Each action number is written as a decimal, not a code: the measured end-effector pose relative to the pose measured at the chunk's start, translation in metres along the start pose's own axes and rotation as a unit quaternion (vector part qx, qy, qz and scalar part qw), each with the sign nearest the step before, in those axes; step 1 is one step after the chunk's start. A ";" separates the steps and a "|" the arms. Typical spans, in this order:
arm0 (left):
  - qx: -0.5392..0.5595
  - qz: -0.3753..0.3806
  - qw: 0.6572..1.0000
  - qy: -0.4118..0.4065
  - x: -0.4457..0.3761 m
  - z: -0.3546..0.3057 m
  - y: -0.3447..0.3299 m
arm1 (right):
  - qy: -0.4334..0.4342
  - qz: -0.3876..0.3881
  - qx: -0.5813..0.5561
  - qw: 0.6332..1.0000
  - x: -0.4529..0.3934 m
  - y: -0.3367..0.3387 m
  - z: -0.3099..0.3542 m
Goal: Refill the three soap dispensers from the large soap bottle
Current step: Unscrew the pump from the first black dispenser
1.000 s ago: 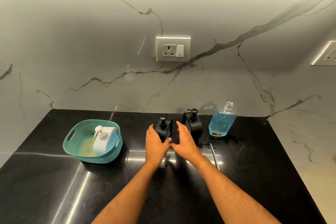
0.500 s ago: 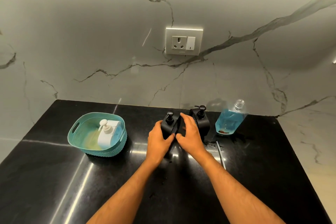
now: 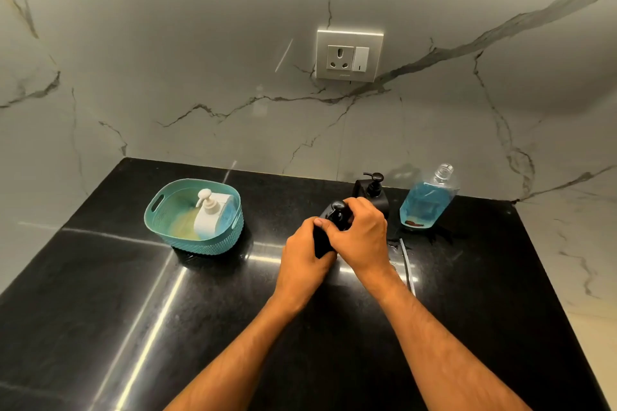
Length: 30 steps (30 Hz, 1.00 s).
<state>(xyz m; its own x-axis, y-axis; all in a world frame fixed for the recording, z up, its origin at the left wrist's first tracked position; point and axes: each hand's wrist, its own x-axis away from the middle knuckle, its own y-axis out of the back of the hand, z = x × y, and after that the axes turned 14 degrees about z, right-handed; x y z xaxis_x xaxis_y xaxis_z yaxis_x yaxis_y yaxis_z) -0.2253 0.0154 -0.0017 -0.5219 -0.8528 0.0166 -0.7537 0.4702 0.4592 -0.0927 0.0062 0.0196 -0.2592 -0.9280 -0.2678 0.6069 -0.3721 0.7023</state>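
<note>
- Your left hand (image 3: pixel 305 252) wraps the body of the near black dispenser (image 3: pixel 329 227), which stands on the glossy black stone counter (image 3: pixel 133 327), just in front of you
- Your right hand (image 3: pixel 362 233) curls over its matte pump head, fingers closed around the top
- A second black dispenser (image 3: pixel 374 192) stands just behind, upright, its pump on
- The clear soap bottle (image 3: pixel 427 202), capless and part full of blue liquid, leans by the marble wall (image 3: pixel 167 60)
- A white dispenser (image 3: pixel 210 215) sits in the woven-textured teal basket (image 3: pixel 200 243) to your left
- A socket plate (image 3: pixel 349 55) is set into the wall
</note>
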 end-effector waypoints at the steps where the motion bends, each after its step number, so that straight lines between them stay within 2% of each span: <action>1: 0.004 0.001 1.000 0.001 0.004 0.000 0.000 | 0.009 -0.001 0.004 1.000 0.002 0.000 0.002; 7: 0.022 0.034 0.999 -0.010 0.022 0.002 0.004 | 0.060 0.031 -0.001 0.998 0.012 0.007 0.008; 11: -0.003 0.071 0.997 -0.013 0.026 0.006 0.018 | 0.111 0.114 -0.039 0.987 0.017 0.021 0.008; 16: -0.036 0.101 0.994 -0.011 0.031 0.010 0.030 | 0.039 0.245 -0.095 0.964 0.021 0.038 0.010; 18: -0.039 0.091 0.995 -0.017 0.033 0.011 0.028 | 0.042 0.231 -0.061 0.970 0.025 0.038 0.016; 21: -0.035 0.076 0.996 -0.025 0.035 0.010 0.026 | 0.029 0.134 0.017 0.990 0.032 0.033 0.028; 23: -0.032 0.072 0.996 -0.031 0.037 0.007 0.025 | 0.030 0.090 0.026 0.995 0.034 0.031 0.032; 27: -0.020 0.067 0.997 -0.026 0.042 0.005 0.023 | 0.021 0.161 -0.061 0.985 0.034 0.036 0.035; 30: -0.022 0.062 0.998 -0.023 0.044 0.006 0.023 | 0.014 0.145 0.013 0.989 0.033 0.037 0.036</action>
<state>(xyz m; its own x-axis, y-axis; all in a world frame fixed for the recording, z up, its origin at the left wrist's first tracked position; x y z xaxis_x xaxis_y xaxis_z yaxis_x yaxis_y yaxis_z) -0.2680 -0.0098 0.0043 -0.6279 -0.7775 0.0351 -0.6648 0.5591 0.4955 -0.1057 -0.0373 0.0601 -0.0563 -0.9960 -0.0699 0.6326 -0.0897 0.7693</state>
